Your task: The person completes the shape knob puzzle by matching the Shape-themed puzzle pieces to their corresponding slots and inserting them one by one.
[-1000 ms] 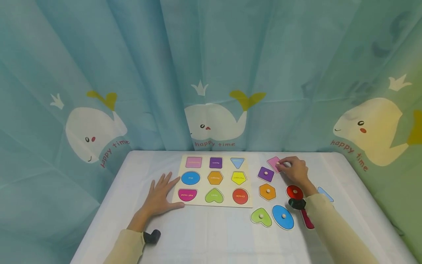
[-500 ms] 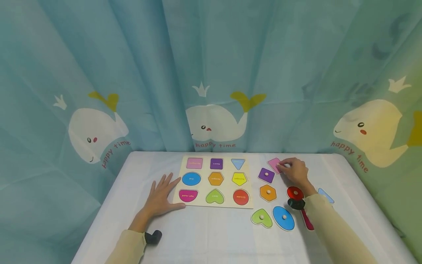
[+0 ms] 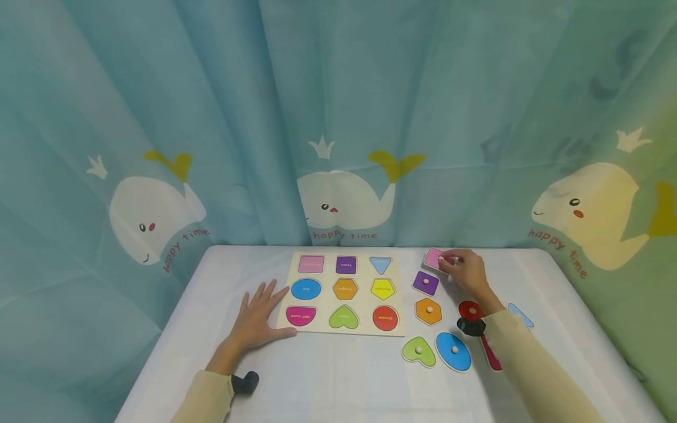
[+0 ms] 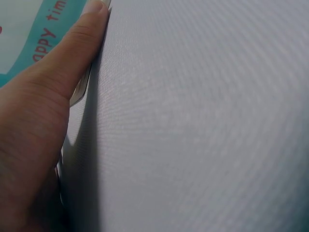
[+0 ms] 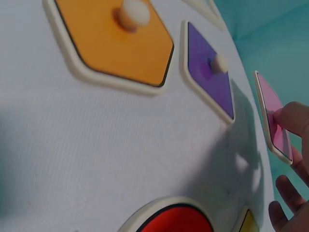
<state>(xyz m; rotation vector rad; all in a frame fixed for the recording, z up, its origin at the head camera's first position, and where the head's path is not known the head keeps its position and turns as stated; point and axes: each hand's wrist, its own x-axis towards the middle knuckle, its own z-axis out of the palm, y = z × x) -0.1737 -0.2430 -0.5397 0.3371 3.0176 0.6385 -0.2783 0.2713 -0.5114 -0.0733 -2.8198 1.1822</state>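
My right hand (image 3: 468,273) pinches the small knob of a pink rectangular puzzle piece (image 3: 432,257) at the back right of the table. In the right wrist view this pink piece (image 5: 273,113) is lifted off the white cloth, with its shadow below. Spread out flat, my left hand (image 3: 255,317) rests at the left edge of the puzzle board (image 3: 325,302), its thumb at the near corner. The left wrist view shows the thumb (image 4: 72,53) along the board's edge. Coloured shapes with printed names fill the board in three rows.
Knobbed pieces lie right of the board: a purple square (image 3: 425,283), an orange hexagon (image 3: 428,311), a green heart (image 3: 419,351), a blue oval (image 3: 453,351), a red circle (image 3: 468,309) and a light blue triangle (image 3: 520,315). A dark pink piece (image 3: 492,355) is partly under the right sleeve.
My right hand has raised the pink rectangle from the cloth and shifted it slightly left. My left hand stays at the board's edge.
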